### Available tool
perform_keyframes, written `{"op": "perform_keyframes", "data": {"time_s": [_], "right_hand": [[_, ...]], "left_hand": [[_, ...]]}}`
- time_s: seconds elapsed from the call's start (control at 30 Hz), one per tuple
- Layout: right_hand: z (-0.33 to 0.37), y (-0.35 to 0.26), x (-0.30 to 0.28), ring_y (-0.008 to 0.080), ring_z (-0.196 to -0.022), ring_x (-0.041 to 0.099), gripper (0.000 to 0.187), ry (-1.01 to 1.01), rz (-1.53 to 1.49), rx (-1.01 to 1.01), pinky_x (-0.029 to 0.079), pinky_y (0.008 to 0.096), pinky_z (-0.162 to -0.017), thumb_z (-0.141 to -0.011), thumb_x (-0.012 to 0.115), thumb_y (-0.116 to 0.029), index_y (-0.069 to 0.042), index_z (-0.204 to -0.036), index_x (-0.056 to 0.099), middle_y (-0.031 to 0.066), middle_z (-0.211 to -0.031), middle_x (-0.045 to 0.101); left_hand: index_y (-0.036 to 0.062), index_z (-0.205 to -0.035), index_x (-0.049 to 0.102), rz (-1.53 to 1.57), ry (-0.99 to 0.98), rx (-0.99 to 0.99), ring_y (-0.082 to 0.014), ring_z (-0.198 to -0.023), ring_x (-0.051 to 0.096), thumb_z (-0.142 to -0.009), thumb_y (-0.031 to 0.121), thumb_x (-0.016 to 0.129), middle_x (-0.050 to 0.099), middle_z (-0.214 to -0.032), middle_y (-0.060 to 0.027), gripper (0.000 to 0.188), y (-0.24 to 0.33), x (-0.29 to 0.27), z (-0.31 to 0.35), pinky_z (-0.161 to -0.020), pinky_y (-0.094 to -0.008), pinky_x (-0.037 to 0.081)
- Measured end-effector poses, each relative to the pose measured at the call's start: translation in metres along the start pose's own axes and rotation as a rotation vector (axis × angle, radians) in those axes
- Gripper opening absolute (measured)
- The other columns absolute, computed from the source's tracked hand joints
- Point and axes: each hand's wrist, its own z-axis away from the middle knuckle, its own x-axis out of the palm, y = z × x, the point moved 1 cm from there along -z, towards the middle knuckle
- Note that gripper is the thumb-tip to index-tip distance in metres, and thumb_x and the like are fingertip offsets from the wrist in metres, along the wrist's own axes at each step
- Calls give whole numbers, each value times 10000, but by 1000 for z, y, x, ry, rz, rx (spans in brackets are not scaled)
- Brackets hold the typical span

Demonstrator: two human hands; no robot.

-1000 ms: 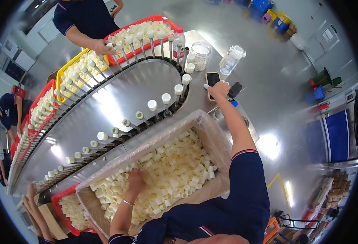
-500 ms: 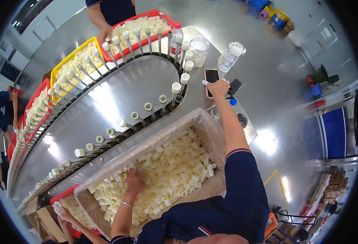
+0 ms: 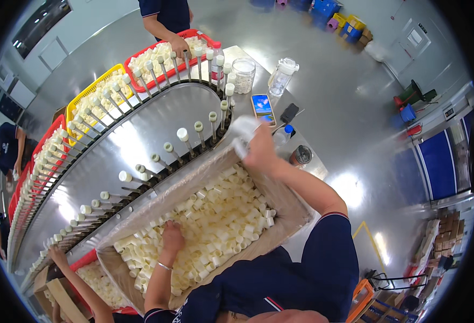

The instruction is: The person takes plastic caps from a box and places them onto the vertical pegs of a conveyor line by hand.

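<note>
My left hand rests in the lined carton among many short cream-white plastic tubes. Its fingers curl down into the pile, and what they grip is hidden. My right hand is above the carton's far right corner, smeared by motion. White shapes blur at its fingertips; whether they are finger covers or tubes I cannot make out. Beyond it a phone lies on the table with its screen lit. A curved conveyor with upright metal pins runs past the carton, many pins capped with tubes.
A clear jar, a water jug, a blue-capped bottle and a dark-lidded cup stand at the right. Red and yellow baskets of tubes line the far side. Co-workers' hands reach in at the far side and lower left.
My right hand has left the phone and swung left and nearer, over the carton's corner. The phone's screen has turned from dark to lit. My left hand stays in the tubes.
</note>
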Motion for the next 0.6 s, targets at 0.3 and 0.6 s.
{"op": "perform_keyframes", "data": {"time_s": [0.3,0.6], "right_hand": [[109,-107,95,337,-992,561,236,-1400,-141,-315,505,419,-774,-688,658,-74,-14,-915,637,155,-1030,575],[189,-121,156,337,-785,652,277,-1439,29,-335,531,439,-667,-717,628,-101,13,-968,657,227,-1042,610]], "left_hand": [[-4,-892,550,156,-64,-15,-402,-871,584,-609,-65,549,534,-1029,-227,289,3,-29,21,-714,-473,495],[42,-1128,584,769,-35,119,-321,-857,595,-778,-6,611,594,-1046,-163,355,5,-62,64,-817,-334,494]]}}
